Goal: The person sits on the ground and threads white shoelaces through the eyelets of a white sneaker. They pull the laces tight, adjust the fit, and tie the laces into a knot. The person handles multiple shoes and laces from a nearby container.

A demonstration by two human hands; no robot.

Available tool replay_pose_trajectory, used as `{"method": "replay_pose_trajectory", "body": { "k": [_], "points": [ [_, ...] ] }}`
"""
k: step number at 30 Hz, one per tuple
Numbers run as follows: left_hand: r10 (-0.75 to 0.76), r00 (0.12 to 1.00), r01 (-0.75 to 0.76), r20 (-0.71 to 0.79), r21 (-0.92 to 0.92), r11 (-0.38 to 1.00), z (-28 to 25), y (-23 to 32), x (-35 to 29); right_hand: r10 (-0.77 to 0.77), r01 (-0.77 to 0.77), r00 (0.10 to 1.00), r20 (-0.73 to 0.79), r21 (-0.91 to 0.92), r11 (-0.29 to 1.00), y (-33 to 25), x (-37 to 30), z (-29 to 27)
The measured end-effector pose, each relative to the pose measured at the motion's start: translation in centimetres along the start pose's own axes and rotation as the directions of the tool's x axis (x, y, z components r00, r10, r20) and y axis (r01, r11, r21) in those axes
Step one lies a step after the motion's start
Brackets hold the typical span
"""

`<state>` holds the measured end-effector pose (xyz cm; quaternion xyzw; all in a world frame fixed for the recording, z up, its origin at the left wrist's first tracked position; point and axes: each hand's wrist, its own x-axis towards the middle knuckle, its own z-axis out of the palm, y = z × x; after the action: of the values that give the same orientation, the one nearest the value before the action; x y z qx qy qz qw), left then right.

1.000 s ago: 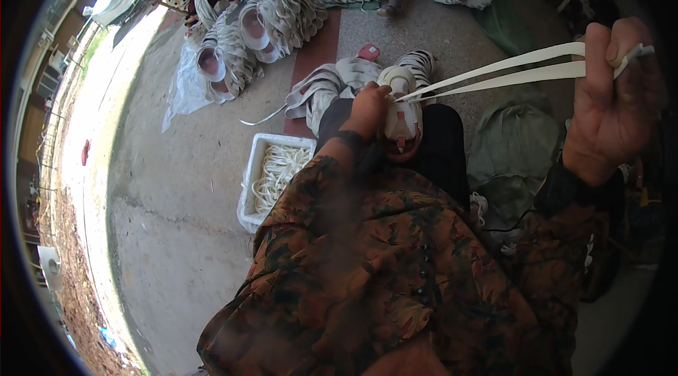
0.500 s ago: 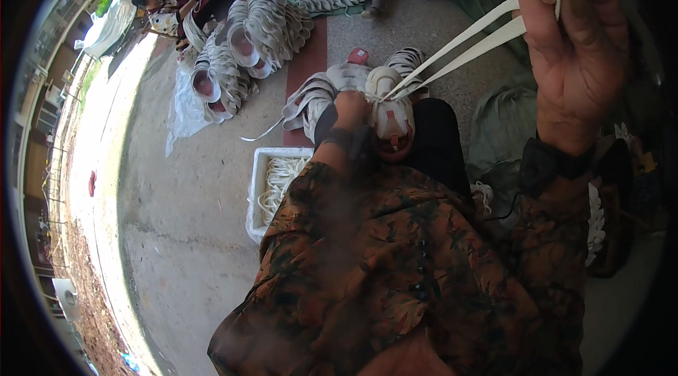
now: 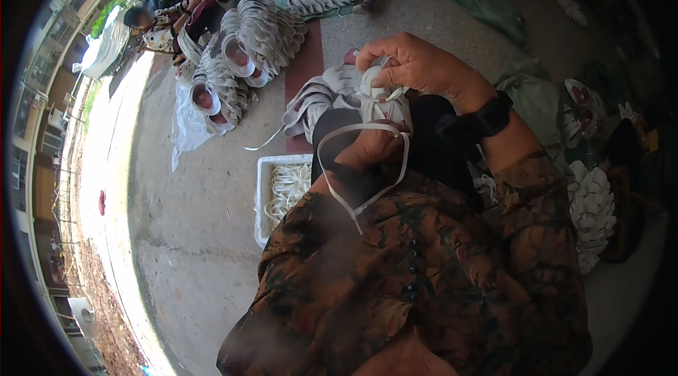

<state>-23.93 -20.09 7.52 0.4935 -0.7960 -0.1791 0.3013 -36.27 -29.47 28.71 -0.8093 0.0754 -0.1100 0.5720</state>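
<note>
A white shoe upper (image 3: 387, 105) rests across my dark-trousered knees. My left hand (image 3: 381, 145) closes on its near, opening end; some of the fingers are hidden. Over that wrist a flat white shoelace (image 3: 321, 146) makes a wide loop, its pointed lower end lying in front of my patterned shirt. My right hand (image 3: 427, 72) is above the upper's far end, thumb and forefinger pinched on a piece of the lace near the rounded white part.
At my left stands a white foam box (image 3: 263, 196) of loose laces. Stacked uppers (image 3: 247, 44) fill the floor ahead left, near a seated person (image 3: 166, 30). More uppers (image 3: 592, 210) lie at my right, beside green cloth (image 3: 530, 104).
My right hand has come down from high on the right, where it held the lace taut, to the upper. The lace now hangs slack in a loop, and my left hand has shifted nearer me.
</note>
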Motion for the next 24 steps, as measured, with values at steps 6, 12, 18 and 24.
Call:
{"method": "replay_pose_trajectory", "body": {
  "k": [6,12,18,24],
  "points": [
    [0.028,0.998,-0.037,-0.062,-0.149,0.988,0.6,1.4,1.6,0.140,-0.313,0.833,-0.535,-0.246,0.917,23.1,-3.0,-1.4],
    [-0.039,0.994,0.013,-0.105,-0.236,0.972,0.0,1.2,0.9,0.332,-0.246,0.785,-0.523,0.229,0.942,24.3,-1.5,0.5],
    [-0.099,0.990,0.053,-0.104,-0.377,0.925,0.1,0.9,1.0,0.413,-0.108,0.877,-0.245,0.738,0.666,23.4,-1.5,0.0],
    [-0.112,0.990,0.062,-0.089,-0.437,0.897,-0.1,0.9,0.8,0.550,-0.310,0.794,-0.259,0.607,0.732,23.1,0.1,0.0]
  ]
}}
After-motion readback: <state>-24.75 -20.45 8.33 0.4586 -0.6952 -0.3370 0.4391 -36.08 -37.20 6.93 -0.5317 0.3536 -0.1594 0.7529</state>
